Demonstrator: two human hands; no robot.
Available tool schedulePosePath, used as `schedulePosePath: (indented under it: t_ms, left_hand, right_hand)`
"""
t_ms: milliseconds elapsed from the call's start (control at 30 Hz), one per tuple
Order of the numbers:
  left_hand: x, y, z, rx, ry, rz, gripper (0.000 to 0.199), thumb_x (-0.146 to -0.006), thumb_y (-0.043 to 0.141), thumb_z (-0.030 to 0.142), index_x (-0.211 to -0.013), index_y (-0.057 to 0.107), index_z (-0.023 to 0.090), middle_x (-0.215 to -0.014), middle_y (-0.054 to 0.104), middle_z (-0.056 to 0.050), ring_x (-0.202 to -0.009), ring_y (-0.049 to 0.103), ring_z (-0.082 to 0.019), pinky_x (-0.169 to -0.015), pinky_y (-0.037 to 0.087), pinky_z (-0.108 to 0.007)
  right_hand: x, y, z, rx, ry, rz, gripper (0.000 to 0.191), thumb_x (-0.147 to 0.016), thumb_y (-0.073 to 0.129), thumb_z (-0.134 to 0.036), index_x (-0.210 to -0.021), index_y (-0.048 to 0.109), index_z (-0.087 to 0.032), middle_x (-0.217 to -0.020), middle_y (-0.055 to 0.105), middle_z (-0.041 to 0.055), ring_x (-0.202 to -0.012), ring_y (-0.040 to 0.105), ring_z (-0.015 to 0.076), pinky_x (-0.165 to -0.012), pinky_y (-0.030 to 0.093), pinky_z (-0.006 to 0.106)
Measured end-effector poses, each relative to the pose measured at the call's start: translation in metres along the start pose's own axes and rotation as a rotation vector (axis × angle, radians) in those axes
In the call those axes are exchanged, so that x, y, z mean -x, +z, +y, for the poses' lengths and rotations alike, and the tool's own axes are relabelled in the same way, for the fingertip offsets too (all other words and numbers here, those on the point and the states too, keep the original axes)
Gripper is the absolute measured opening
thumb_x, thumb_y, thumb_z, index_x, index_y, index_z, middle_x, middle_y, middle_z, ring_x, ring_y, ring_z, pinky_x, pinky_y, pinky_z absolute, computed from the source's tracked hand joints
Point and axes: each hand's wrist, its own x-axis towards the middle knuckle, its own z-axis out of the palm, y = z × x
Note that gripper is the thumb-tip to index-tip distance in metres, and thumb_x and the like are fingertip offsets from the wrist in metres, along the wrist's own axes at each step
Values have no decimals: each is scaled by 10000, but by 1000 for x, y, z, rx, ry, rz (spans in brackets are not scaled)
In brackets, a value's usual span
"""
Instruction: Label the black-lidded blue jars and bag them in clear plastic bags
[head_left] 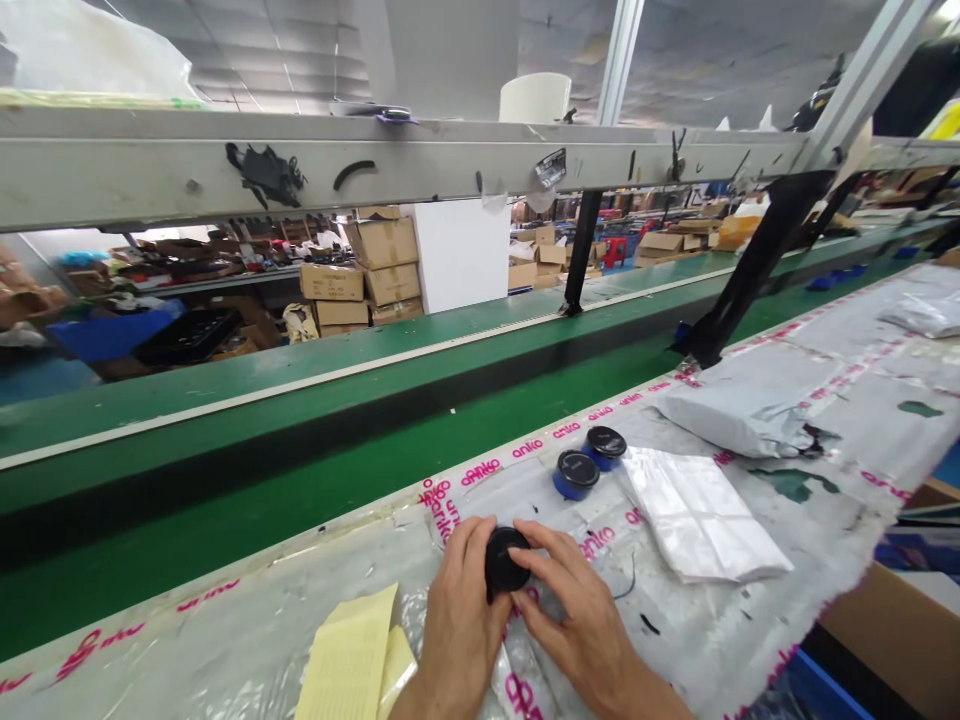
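Observation:
Between my two hands is a small round black piece (pixel 508 558), flat-topped like a lens cap. My left hand (pixel 465 610) wraps its left side, fingers closed against the edge. The fingertips of my right hand (pixel 574 605) press on its right side and top. Its underside is hidden. Just beyond, two similar black-topped round pieces with blue bases stand side by side, a nearer one (pixel 576 474) and a farther one (pixel 605 447). To their right lies a stack of white plastic bags (pixel 705 515). Yellow printed paper (pixel 349 655) lies left of my left hand.
A green conveyor belt (pixel 300 465) runs behind the plastic-covered table (pixel 247 650). A wrapped grey packet (pixel 739 405) lies at the right. Above is a metal shelf beam (pixel 420 165) with black posts, one (pixel 765 265) at the table edge. A cardboard box (pixel 889 640) stands lower right.

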Motion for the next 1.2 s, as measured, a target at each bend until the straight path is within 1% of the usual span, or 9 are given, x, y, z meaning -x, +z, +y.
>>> schedulePosePath:
  t_ms: [100,200,400,500,633,767,900,1033,1200]
  left_hand:
    - [0,0,-1,9,15,10,671,-770,525,52,-1410,441,235,-1433,487,-110,-1315,508,-273,-1101,461,-490]
    - [1,1,-2,10,10,20,671,-753,515,61,-1402,453,218,-1415,498,-122,-1293,523,-281,-1090,467,-509]
    - [-1,1,-2,-6,-35,7,675,-728,493,56,-1389,472,190,-1416,503,-130,-1305,514,-274,-1110,448,-514]
    - [-1,0,-1,-12,-18,13,671,-729,497,62,-1390,468,177,-1415,507,-141,-1313,509,-287,-1108,444,-529]
    - [-3,0,0,-28,-9,11,624,-764,509,78,-1379,477,175,-1402,525,-145,-1293,532,-286,-1090,466,-512]
    - [-2,0,-3,-41,-5,-9,617,-824,561,160,-1428,434,164,-1446,502,-164,-1321,519,-303,-1092,468,-515]
    - [-2,-2,-5,-31,26,-20,683,-880,549,203,-1518,305,205,-1519,454,-151,-1372,482,-297,-1104,457,-519]
    - [-3,-3,-3,-36,86,-14,676,-921,567,281,-1532,279,247,-1497,499,-130,-1320,547,-290,-1046,518,-476]
    - [1,7,-8,-154,154,41,681,-925,553,249,-1538,255,240,-1477,524,-130,-1296,573,-284,-1030,533,-472]
  right_hand:
    - [0,-2,-4,45,-16,-11,401,-890,570,-137,-1278,585,-237,-1377,586,129,-1251,576,283,-978,574,485]
    - [-3,-5,-10,168,-78,-75,462,-912,567,-151,-1367,558,-226,-1451,528,150,-1276,550,307,-986,568,513]
    - [-7,-6,-17,341,-118,-118,435,-906,571,-129,-1331,613,-212,-1440,544,163,-1279,545,330,-987,575,521]
    - [-6,-5,-16,357,-115,-110,439,-911,564,-139,-1336,605,-238,-1464,528,143,-1320,512,332,-997,566,532]
    - [-3,-5,-12,311,-83,-69,489,-936,570,-236,-1422,513,-213,-1554,414,158,-1367,463,343,-1022,538,560]
    - [-2,-6,-8,299,-39,-91,488,-940,585,-252,-1419,502,-213,-1509,473,150,-1348,487,333,-1038,526,549]
    - [-5,-2,-8,215,-13,-48,534,-951,573,-250,-1458,424,-174,-1475,509,166,-1340,503,303,-1065,518,506]
    - [-6,1,-10,129,26,-30,484,-945,544,-196,-1419,444,-185,-1413,562,148,-1289,555,258,-1041,545,434]
    - [-6,-18,-3,186,120,132,472,-894,578,-201,-1355,477,-208,-1338,610,140,-1235,595,285,-1014,548,483]
